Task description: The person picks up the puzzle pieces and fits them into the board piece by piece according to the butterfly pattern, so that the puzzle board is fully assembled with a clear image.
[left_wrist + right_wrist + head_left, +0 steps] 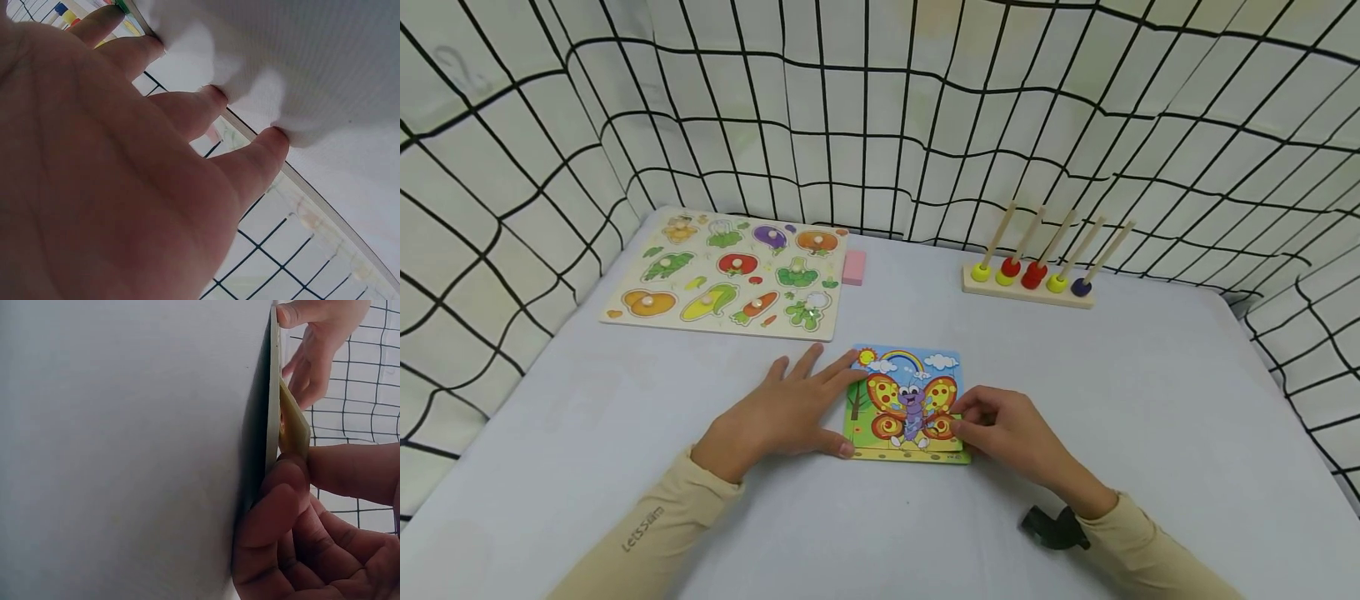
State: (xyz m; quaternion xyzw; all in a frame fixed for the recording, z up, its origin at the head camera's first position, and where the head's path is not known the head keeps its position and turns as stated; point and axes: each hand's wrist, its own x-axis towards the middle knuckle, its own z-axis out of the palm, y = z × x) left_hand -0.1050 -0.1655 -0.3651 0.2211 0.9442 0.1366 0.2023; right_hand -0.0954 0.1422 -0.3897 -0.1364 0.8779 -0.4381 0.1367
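A butterfly jigsaw puzzle board (910, 456) lies on the white table in front of me, with a sun, rainbow and tree in its picture. Along its left side my left hand (778, 417) spreads its fingers, with fingertips at the upper left and the thumb on the lower left corner. At the right edge, my right hand (1011, 429) pinches a puzzle piece (296, 425) between thumb and fingers. In the right wrist view that piece tilts up off the board, its near end raised. The curled fingers of the right hand hide part of the board's edge.
A vegetable peg puzzle (715, 321) lies at the back left, beside a pink block (853, 268). A wooden bead counter (1028, 293) with upright pegs stands at the back right. A black object (1052, 529) is near the right wrist. Black netting (865, 100) surrounds the table.
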